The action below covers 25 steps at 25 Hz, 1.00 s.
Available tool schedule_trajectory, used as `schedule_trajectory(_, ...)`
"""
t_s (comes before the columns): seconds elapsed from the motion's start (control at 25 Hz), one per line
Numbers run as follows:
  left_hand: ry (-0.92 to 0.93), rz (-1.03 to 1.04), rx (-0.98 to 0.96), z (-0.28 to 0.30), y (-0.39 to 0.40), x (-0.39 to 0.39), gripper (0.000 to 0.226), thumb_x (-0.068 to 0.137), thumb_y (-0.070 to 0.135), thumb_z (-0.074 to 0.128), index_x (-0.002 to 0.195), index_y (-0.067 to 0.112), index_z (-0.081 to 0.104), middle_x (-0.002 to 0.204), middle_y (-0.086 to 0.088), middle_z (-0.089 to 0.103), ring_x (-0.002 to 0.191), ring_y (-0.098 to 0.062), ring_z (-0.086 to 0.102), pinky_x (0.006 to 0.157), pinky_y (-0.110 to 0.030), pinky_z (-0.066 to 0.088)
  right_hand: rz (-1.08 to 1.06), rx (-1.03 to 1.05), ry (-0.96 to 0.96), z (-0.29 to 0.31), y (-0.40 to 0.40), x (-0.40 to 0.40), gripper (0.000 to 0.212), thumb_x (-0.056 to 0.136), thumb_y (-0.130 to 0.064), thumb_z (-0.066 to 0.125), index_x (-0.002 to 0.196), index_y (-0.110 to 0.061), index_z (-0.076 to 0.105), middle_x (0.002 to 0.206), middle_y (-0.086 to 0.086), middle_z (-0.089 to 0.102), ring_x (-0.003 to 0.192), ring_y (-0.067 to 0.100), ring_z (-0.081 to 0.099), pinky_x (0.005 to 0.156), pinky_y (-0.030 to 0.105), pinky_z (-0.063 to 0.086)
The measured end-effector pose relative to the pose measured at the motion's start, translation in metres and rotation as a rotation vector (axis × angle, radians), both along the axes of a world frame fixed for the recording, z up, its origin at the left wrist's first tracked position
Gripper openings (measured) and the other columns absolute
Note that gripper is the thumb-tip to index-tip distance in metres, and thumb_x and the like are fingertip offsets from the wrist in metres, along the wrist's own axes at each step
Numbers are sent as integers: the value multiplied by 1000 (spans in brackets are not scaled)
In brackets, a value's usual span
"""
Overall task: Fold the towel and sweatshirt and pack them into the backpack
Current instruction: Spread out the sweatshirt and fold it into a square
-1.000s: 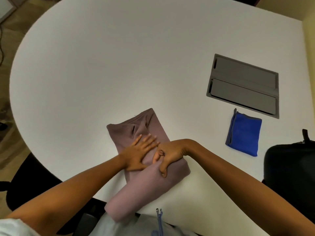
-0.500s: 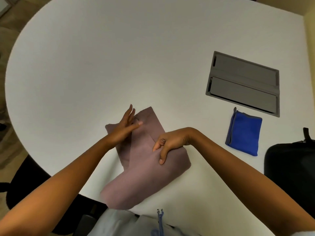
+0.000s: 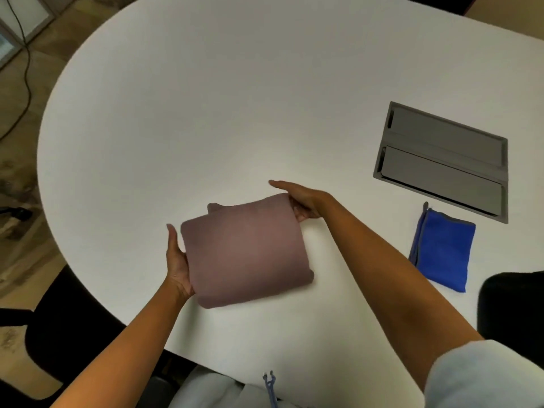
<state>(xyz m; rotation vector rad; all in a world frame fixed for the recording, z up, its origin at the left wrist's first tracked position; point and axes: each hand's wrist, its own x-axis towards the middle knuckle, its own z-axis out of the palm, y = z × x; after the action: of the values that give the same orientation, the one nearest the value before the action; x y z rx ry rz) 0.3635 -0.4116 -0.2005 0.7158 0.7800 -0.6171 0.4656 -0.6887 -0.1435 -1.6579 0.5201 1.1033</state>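
On white table (image 3: 235, 98), folded sweatshirt (image 3: 245, 250) — L hand (image 3: 176, 260) & R hand (image 3: 303, 201) gripping opposite edges, towel (image 3: 443, 248) folded nearby

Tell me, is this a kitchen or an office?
Probably an office or meeting room. The big white table has a grey cable hatch built in, a black chair stands beside it, and a cable runs along the floor.
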Motion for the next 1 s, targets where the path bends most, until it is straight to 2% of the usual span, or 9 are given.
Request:
schedule_trajectory(0.16,-71,-222,129,5,2,2,59,80,36,75,131,9,62,109,-15,73,90,-31,72,84,-46,58,-49,47,72,-47,-7,-36,85,63,-86,64,119,-22,65,104,2,73,96,19,69,89,36,55)
schedule_trajectory(0.28,-76,-322,144,13,4,10,70,64,17,83,129,4,60,97,-16,74,81,-29,73,75,-44,61,-55,160,19,-54,-13,-56,64,74,-51,80,127,-21,62,116,3,73,109,23,68,105,43,49)
schedule_trajectory(0.4,-142,-359,126,22,2,27,73,65,30,91,127,6,62,108,-16,73,91,-29,73,78,-43,62,-244,279,-157,-49,-23,-61,49,79,-17,78,125,-13,61,116,9,71,105,26,69,92,38,55)
schedule_trajectory(0.48,-150,-368,200,24,-7,43,49,87,42,70,125,12,63,112,-14,74,95,-29,73,80,-43,62,-373,265,-266,-49,-19,-63,50,80,-20,76,127,-11,61,114,9,71,100,24,70,82,33,56)
schedule_trajectory(0.56,-118,-389,261,20,-12,52,52,90,51,64,126,14,63,115,-14,73,100,-31,72,83,-45,60,-474,138,-340,-57,-13,-66,50,87,-31,72,132,-12,58,119,7,69,100,21,70,80,30,57)
schedule_trajectory(0.72,-53,-478,253,11,-6,41,59,85,43,72,132,10,59,120,-19,70,107,-36,68,92,-53,55,-547,87,-205,-71,-7,-80,70,85,-57,66,137,-14,49,125,7,65,103,23,68,82,34,57)
schedule_trajectory(0.8,-22,-524,197,10,0,31,63,78,36,81,130,8,59,121,-21,69,107,-38,68,86,-56,57,-487,123,-116,-72,-12,-85,65,83,-58,67,131,-16,56,119,7,69,103,24,70,86,36,58)
schedule_trajectory(0.88,-53,-570,169,10,4,26,89,55,32,97,131,6,57,123,-20,68,108,-36,69,83,-48,59,-467,136,-65,-70,-16,-89,60,82,-56,69,126,-14,63,113,8,73,102,27,70,93,41,56)
schedule_trajectory(1.0,-133,-594,186,5,5,30,96,50,33,99,132,9,57,126,-17,68,110,-32,69,83,-41,60,-590,149,-258,-68,-12,-88,47,91,-41,65,128,-12,63,110,7,73,98,25,71,82,34,59)
